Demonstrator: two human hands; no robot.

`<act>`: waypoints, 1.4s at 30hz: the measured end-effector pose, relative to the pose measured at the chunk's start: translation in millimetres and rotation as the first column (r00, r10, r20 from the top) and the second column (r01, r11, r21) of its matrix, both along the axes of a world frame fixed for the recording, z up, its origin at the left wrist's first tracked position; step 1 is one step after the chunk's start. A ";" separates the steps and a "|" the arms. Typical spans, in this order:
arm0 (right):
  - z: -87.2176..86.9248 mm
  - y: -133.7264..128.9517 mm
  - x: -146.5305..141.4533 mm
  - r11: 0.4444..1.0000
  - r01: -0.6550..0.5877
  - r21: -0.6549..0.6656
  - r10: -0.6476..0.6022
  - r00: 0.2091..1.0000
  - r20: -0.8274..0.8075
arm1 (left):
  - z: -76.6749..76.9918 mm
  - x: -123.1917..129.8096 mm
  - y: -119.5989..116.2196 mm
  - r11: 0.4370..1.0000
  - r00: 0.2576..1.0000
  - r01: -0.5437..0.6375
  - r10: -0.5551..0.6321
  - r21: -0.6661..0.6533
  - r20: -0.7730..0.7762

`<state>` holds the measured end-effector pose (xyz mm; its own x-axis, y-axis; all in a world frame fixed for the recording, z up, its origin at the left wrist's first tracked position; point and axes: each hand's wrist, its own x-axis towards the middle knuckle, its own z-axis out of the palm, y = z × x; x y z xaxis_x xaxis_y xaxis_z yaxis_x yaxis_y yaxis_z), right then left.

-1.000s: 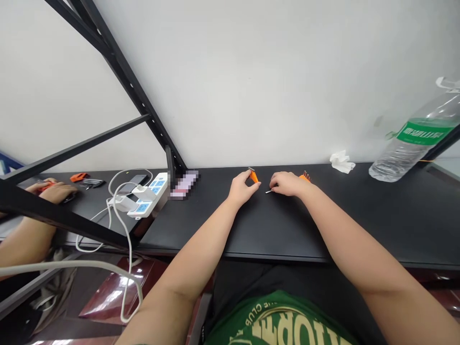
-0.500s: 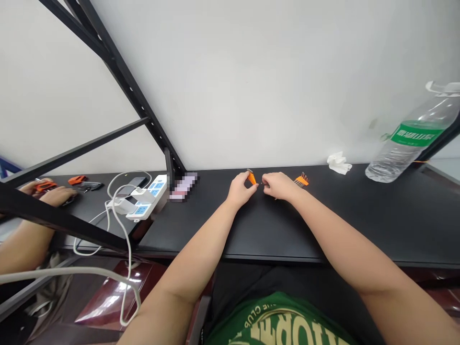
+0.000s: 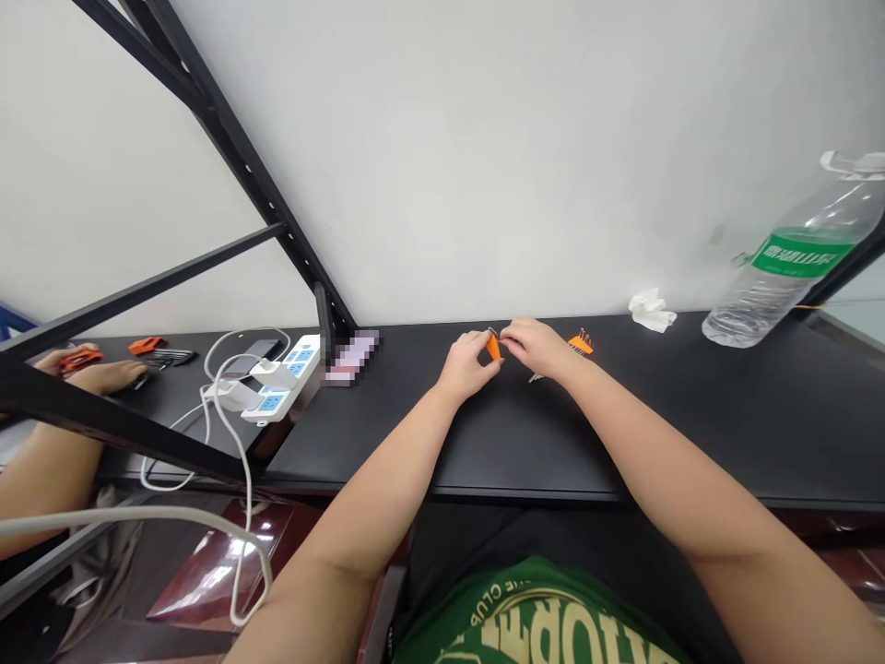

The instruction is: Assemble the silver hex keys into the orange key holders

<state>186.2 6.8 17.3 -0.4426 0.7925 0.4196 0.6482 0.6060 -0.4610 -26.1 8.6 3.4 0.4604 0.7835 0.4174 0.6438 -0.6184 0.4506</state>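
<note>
I read "CLUB" on my green shirt [image 3: 539, 618], while the writing on the green label of the water bottle [image 3: 788, 272] at far right is too small to make out. Around me sit a white power strip [image 3: 283, 380], a crumpled tissue [image 3: 651, 311] and an orange hex key holder [image 3: 580, 344] on the black table [image 3: 691, 415]. My left hand [image 3: 466, 364] pinches a small orange holder [image 3: 493, 347] at mid-table, and my right hand [image 3: 532, 346] closes fingertips on its top end.
</note>
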 end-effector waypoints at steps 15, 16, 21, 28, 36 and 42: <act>6.4 -2.5 3.5 0.996 -0.081 0.042 0.081 0.997 0.010 | 4.5 0.9 -3.3 0.994 0.995 0.073 -0.067 -0.084 0.074; 6.9 -2.7 3.6 0.995 -0.086 0.044 0.085 0.996 0.027 | 4.9 0.9 -3.6 0.992 0.994 0.083 -0.076 -0.091 0.074; 11.3 -5.4 4.3 0.997 -0.082 0.001 0.082 0.990 0.118 | 9.0 2.2 -6.4 0.986 0.989 0.130 -0.122 -0.107 0.080; 6.4 -11.6 -10.7 1.000 0.006 0.013 -0.004 0.989 -0.146 | 10.4 7.4 -11.5 0.986 0.989 0.140 -0.136 -0.090 0.049; -11.9 -10.7 -30.8 0.995 -0.089 -0.035 0.075 0.952 -0.298 | 9.6 14.2 -14.9 0.974 0.973 0.189 -0.168 -0.125 0.156; 1.3 -5.7 -12.3 0.952 0.230 -0.202 -0.281 0.916 -0.286 | 11.0 10.2 -12.7 0.986 0.993 0.032 -0.012 -0.165 0.121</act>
<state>173.9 1.1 18.7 -0.0854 0.9292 0.3596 0.5812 0.3396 -0.7395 -15.9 -4.1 14.3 0.4331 0.8369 0.3347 0.5664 -0.5415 0.6213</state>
